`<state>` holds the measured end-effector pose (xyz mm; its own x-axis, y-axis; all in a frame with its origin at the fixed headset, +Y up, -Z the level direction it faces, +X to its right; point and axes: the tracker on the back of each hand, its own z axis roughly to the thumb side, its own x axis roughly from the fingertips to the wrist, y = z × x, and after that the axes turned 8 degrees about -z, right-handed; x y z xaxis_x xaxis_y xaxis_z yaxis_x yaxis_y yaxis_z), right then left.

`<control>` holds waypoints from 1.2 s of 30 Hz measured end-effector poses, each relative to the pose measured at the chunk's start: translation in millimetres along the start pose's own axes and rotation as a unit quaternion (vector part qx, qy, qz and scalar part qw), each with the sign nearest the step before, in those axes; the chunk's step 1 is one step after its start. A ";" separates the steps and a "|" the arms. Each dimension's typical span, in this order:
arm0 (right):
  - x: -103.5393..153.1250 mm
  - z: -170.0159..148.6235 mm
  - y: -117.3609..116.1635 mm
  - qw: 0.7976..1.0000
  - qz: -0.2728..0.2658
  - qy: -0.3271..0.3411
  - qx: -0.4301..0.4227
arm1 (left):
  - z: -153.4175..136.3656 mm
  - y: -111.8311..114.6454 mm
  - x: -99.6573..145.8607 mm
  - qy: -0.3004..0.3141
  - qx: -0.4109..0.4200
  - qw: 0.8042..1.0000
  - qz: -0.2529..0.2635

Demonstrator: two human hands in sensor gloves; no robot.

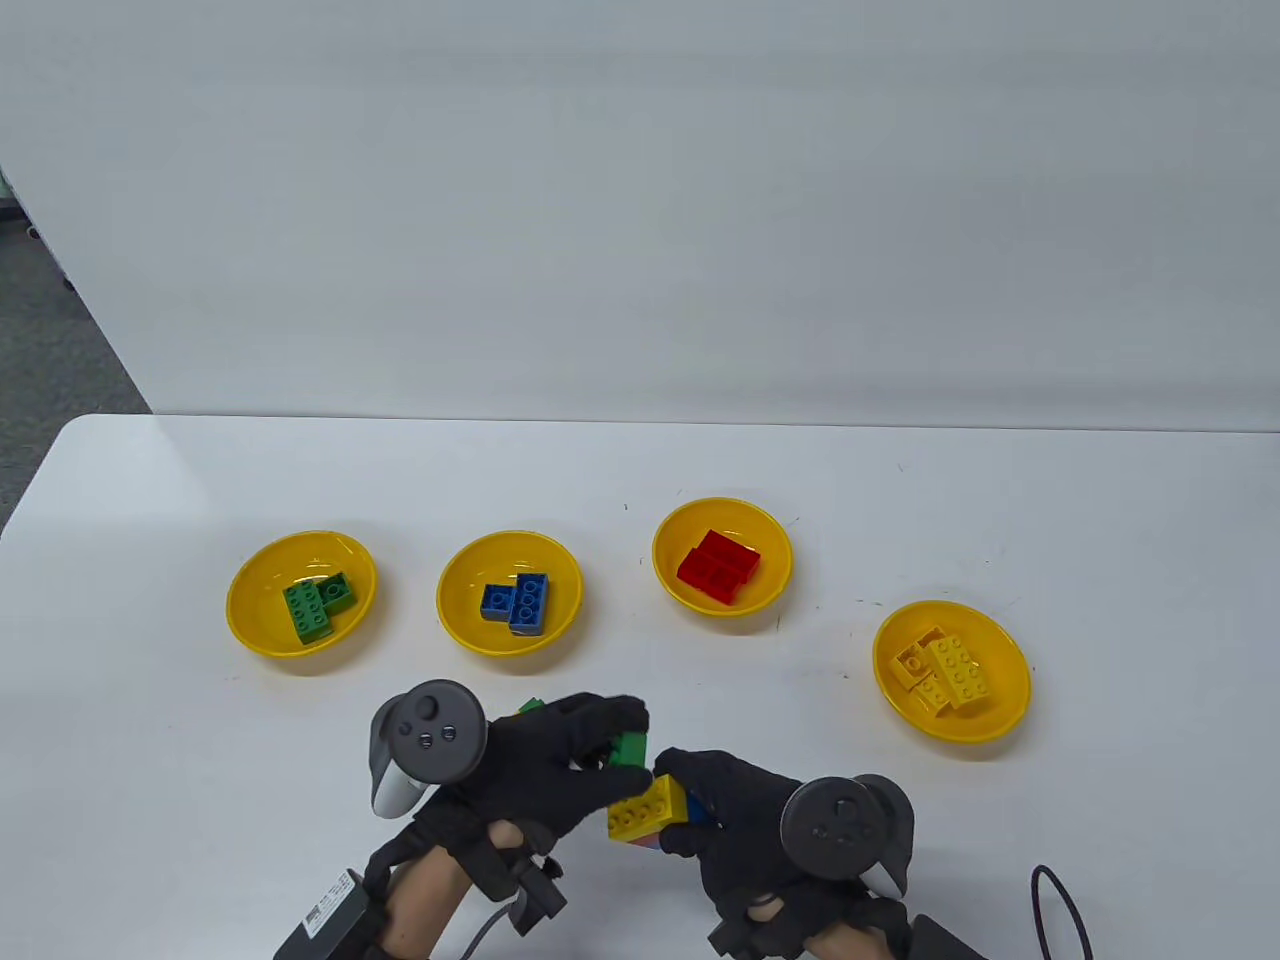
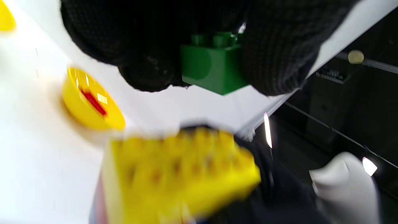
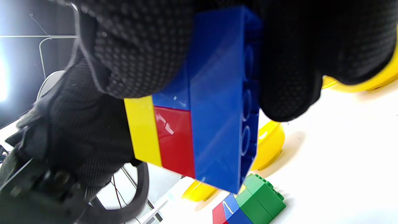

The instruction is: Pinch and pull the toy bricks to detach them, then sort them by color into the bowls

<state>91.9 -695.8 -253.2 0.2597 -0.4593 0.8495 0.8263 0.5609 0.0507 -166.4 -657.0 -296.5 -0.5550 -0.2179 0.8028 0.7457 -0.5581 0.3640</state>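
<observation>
Near the bench's front edge, left-hand fingers [image 1: 620, 715] pinched a small green plastic brick [image 1: 630, 748]; right-hand fingers [image 1: 690, 775] gripped a yellow-red-blue brick stack [image 1: 648, 808].

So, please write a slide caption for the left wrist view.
Left hand pinches a green brick above the blurred yellow brick.

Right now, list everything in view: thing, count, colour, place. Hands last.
Bowls: four, yellow, in a row across the table.
Sorted bricks: green in the far-left bowl, blue in the next, red in the third, yellow in the far-right.
Green brick: one, pinched by the left hand.
Brick stack: one, yellow, red and blue, gripped by the right hand.
Loose cluster: one, green, blue and red, on the table.
Cable: one, black, bottom right.
Left hand, right hand: black gloves, grey trackers.
</observation>
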 end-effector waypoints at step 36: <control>-10.2 -34.7 26.6 0.993 -0.035 -0.076 -0.080 | -36.1 -207.8 41.5 -0.376 -0.290 0.848 0.234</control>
<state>128.5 -700.0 -278.7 0.1292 -0.3772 0.9171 0.9116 0.4091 0.0398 -357.7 -579.0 -355.9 0.3064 -0.0736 0.9491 0.3915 -0.8991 -0.1961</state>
